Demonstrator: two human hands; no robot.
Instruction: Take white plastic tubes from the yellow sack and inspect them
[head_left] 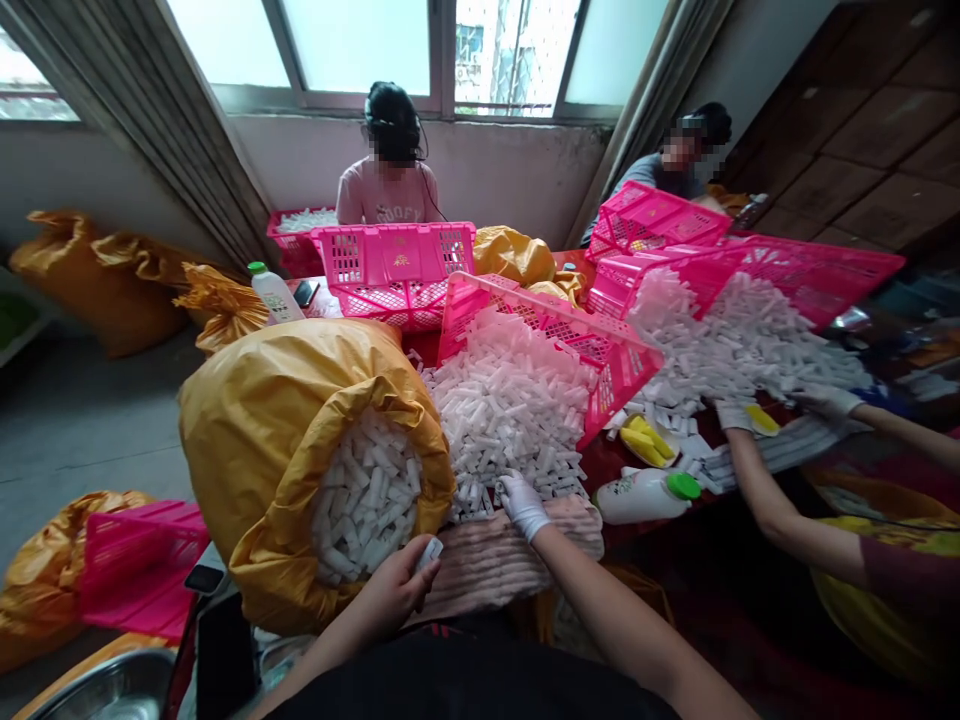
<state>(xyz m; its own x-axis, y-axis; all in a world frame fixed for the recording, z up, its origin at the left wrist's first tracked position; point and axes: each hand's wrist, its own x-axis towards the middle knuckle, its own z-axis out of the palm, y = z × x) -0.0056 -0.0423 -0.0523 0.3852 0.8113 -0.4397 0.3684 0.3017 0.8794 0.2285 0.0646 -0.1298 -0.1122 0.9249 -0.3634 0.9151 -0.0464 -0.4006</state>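
My left hand (pixel 399 582), bare, is closed around a small white tube-like piece (pixel 430 552), just in front of the mouth of a big yellow sack (pixel 285 400). Similar white pieces (pixel 367 500) fill the sack's opening. My right hand (pixel 523 504), in a white glove, rests at the near edge of a heap of white pieces (pixel 510 400), its fingers bent together. Whatever lies between those fingertips is too small to make out. Beneath my wrists is a folded pinkish striped towel (pixel 487 565). A pink basket (pixel 555 330) lies tipped behind the heap.
A white bottle with a green cap (pixel 645 495) lies right of the towel, near a scoop with yellow pieces (pixel 646 440). A co-worker's gloved hands (pixel 735 414) work at another heap (pixel 742 340). Two people sit across. At lower left are a phone (pixel 225 650) and metal bowl (pixel 112 690).
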